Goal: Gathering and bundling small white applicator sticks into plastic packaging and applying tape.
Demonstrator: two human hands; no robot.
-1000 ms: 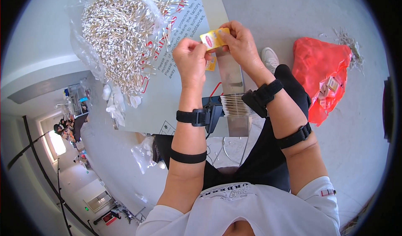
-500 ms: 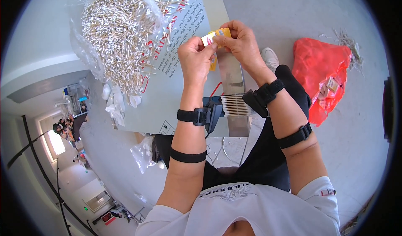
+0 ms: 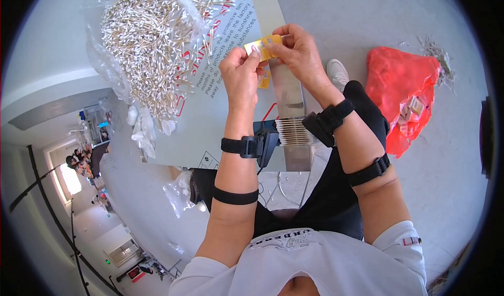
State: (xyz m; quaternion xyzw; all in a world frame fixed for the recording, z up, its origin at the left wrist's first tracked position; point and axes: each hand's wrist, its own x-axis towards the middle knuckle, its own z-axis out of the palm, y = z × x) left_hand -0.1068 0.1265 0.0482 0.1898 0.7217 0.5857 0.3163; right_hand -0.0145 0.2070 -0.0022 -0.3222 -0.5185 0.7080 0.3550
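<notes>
Both my hands hold a small yellow-and-white printed card (image 3: 266, 47) above the table's right side. My left hand (image 3: 241, 67) pinches its left end between thumb and fingers. My right hand (image 3: 295, 52) grips the right end, thumb on the near face. Another yellow printed piece (image 3: 264, 79) lies on the table just below, partly covered by my left hand. Nearer me, a neat row of cotton swabs (image 3: 292, 132) sits at the table's edge between my wrists. A big loose heap of cotton swabs (image 3: 144, 44) spreads over the left of the table.
Clear plastic bagging (image 3: 107, 67) surrounds the heap. White crumpled pieces (image 3: 144, 130) lie at the table's left edge. A red plastic bag (image 3: 401, 80) stands on the floor at right, beside loose white strips (image 3: 443, 65). In the left background are people (image 3: 84, 164).
The card and both hands have shifted slightly left. The card has turned a little, and more of its yellow part shows between my hands.
</notes>
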